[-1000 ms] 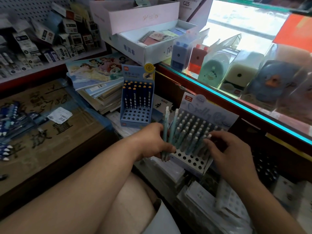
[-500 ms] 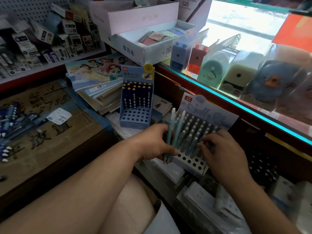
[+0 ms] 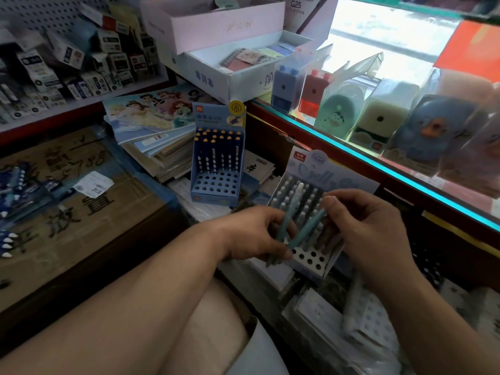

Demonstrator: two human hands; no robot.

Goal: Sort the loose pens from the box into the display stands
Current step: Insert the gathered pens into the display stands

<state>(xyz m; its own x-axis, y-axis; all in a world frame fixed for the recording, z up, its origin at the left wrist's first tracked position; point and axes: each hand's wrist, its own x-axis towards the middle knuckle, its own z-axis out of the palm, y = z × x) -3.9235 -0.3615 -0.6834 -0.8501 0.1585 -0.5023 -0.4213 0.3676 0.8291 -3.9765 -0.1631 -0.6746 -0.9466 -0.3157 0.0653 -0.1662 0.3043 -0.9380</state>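
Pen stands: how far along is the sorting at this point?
Done: the pale stand is mostly filled, and the blue stand has pens in its back rows. In hand: the left hand grips two teal pens; the right hand pinches one of them above the pale stand. Left: the front holes of both stands are empty, and what look like more blue pens lie on the carton at left.

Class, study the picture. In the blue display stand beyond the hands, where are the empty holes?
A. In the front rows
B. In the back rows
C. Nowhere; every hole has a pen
A: the blue stand has its pens standing in the back rows, while the holes in the front rows are bare.
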